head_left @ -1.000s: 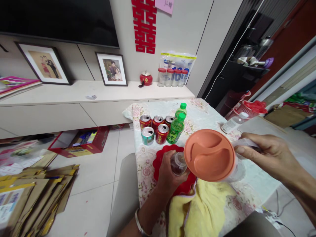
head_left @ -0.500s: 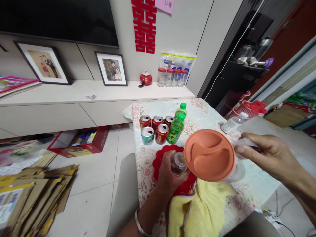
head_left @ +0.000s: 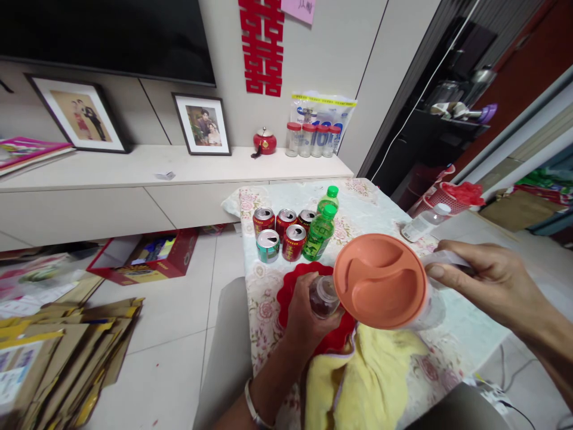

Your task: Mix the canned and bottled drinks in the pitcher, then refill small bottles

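over the table: my two hands work above the floral tablecloth [head_left: 268,280]
left hand [head_left: 308,319]: wrapped around a small clear bottle [head_left: 323,297], upright over the red mat [head_left: 290,292]
right hand [head_left: 486,280]: gripping the handle of a clear pitcher [head_left: 432,298], tipped toward the bottle, its orange lid [head_left: 379,280] facing me
nearby: yellow towel [head_left: 358,376] just below; cans [head_left: 280,233] and green bottles [head_left: 321,230] farther back
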A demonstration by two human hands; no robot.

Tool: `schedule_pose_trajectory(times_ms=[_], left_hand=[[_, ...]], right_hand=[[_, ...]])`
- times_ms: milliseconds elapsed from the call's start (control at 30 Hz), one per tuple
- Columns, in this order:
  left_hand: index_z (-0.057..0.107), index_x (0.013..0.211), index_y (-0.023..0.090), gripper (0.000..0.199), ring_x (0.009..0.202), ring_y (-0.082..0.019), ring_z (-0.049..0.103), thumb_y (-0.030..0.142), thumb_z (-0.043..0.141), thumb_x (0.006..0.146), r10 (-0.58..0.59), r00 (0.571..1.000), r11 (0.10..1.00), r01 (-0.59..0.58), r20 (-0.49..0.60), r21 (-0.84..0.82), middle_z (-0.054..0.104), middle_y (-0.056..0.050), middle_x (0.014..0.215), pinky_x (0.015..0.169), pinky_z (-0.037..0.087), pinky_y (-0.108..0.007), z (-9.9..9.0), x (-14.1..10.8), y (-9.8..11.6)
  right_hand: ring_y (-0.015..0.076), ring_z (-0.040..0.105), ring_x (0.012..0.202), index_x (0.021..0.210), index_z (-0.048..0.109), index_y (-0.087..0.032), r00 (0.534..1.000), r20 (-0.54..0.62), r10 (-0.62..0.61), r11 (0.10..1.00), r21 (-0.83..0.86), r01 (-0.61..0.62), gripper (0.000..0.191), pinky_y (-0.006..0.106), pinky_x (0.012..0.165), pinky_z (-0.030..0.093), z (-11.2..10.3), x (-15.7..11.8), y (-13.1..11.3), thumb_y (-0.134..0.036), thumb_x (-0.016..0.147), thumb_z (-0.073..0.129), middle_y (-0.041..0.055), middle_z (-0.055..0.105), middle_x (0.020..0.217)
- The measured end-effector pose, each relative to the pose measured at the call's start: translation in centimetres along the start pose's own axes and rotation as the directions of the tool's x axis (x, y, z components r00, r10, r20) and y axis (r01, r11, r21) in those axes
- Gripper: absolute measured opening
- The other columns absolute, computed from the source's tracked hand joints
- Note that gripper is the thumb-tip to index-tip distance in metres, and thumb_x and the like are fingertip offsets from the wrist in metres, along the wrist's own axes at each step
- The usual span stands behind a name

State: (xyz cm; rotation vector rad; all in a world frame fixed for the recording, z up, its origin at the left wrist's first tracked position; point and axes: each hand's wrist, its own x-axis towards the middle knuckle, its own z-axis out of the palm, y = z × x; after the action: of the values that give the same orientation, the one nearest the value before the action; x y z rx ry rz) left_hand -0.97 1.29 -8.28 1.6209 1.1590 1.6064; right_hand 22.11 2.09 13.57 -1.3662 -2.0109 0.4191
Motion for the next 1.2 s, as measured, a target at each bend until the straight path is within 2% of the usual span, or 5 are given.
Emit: schedule_pose_trajectory(times_ms=[533, 1200], left_hand=[[0.050, 0.130, 0.022, 0.074, 0.100, -0.026, 0.074, 0.037, 0.088, 0.068, 0.028, 1.000, 0.999, -0.028, 0.000, 0.028, 0.068, -0.010, 0.117, 0.083, 0.065, -0.038, -0.16, 0.13, 0.13], [0.050, 0.130, 0.023, 0.076, 0.103, -0.027, 0.073, 0.035, 0.088, 0.066, 0.010, 1.000, 0.999, -0.010, 0.018, 0.050, 0.068, -0.011, 0.119, 0.082, 0.064, -0.039, -0.31, 0.08, 0.05]], right_hand=[[0.0094, 0.039, 0.043, 0.057, 0.061, -0.020, 1.000, 0.010, -0.007, 0.999, -0.039, 0.008, 0.043, 0.020, 0.039, 0.029, -0.19, -0.03, 0.07, -0.048, 0.088, 0.070, -0.0038, 0.043, 0.050], [0.0099, 0.036, 0.044, 0.054, 0.057, -0.020, 1.000, -0.001, 0.013, 1.000, -0.019, -0.013, 0.047, 0.021, 0.039, 0.027, -0.07, -0.01, -0.21, -0.051, 0.087, 0.072, -0.0037, 0.039, 0.050]])
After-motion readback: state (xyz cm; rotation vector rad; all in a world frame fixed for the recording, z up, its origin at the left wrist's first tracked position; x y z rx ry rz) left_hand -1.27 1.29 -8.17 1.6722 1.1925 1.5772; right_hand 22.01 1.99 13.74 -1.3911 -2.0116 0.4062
